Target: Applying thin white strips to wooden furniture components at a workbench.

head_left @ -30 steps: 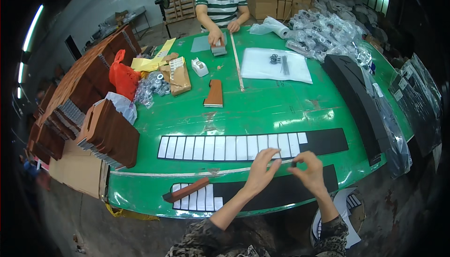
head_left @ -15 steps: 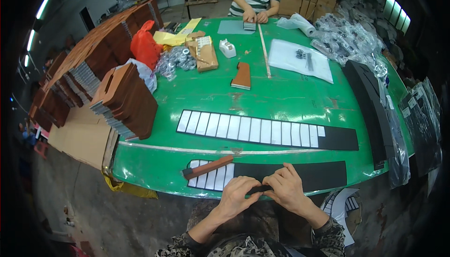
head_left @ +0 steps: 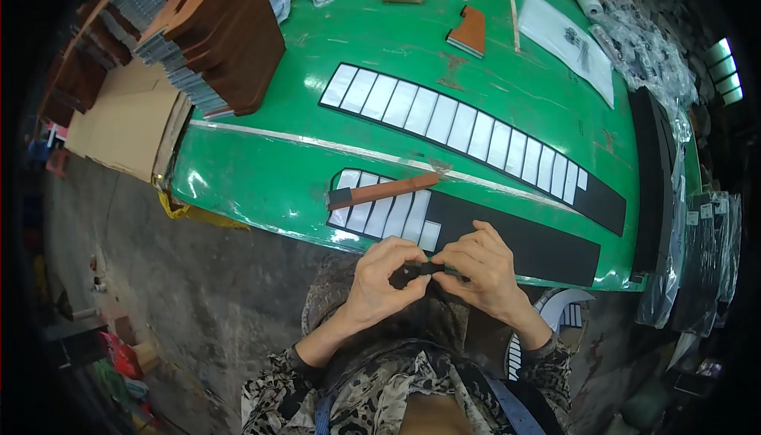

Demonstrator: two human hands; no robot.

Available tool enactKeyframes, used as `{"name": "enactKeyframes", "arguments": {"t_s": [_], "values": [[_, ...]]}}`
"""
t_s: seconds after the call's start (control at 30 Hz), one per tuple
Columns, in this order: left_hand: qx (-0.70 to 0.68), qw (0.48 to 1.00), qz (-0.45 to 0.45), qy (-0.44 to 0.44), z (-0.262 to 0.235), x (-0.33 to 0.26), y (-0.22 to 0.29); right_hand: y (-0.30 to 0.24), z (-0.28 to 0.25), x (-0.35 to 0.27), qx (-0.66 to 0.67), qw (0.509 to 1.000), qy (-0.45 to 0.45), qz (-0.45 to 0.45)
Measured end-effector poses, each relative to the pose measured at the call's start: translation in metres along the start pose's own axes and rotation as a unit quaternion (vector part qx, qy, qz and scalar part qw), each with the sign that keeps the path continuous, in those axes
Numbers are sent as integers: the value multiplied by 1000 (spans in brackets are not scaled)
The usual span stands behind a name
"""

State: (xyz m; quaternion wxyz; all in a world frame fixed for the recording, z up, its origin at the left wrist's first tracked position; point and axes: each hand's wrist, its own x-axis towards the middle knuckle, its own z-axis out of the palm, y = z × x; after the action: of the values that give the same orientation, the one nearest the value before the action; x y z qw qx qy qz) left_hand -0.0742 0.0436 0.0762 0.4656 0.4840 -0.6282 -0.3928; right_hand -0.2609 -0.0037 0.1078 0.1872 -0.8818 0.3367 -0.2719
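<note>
Head view: at far left, flat cardboard (head_left: 123, 130) juts out beside the green bench (head_left: 230, 173), with a stack of brown panels (head_left: 230, 34) next to it on the bench. Further right, in front of the near edge, the left hand (head_left: 379, 280) has its fingers bent, pinching a small black piece (head_left: 409, 273). Above that hand, a brown bar (head_left: 388, 190) with a dark end lies slanted across the white rectangles at the left end of the lower black strip (head_left: 527, 235); the strip's right part is plain black. The right hand (head_left: 483, 272) meets the left, its thumb and fingertips grasping the other end of the small black piece. Beyond, the upper black strip (head_left: 606, 206) lies angled, white rectangles along most of it, and a brown block (head_left: 469, 32) sits farther back. A clear plastic packet (head_left: 559, 34) comes next, then long black panels (head_left: 654, 181) at the bench's right side.
</note>
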Motion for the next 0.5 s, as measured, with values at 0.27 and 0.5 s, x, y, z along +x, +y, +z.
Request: {"name": "enactKeyframes", "arguments": {"t_s": [0.27,0.5], "values": [[275,954,93,72,-17,19,-14,54,-12,48,-13,1000,6,10],[466,872,79,125,14,39,-40,81,8,78,-28,997,-47,-46]]}}
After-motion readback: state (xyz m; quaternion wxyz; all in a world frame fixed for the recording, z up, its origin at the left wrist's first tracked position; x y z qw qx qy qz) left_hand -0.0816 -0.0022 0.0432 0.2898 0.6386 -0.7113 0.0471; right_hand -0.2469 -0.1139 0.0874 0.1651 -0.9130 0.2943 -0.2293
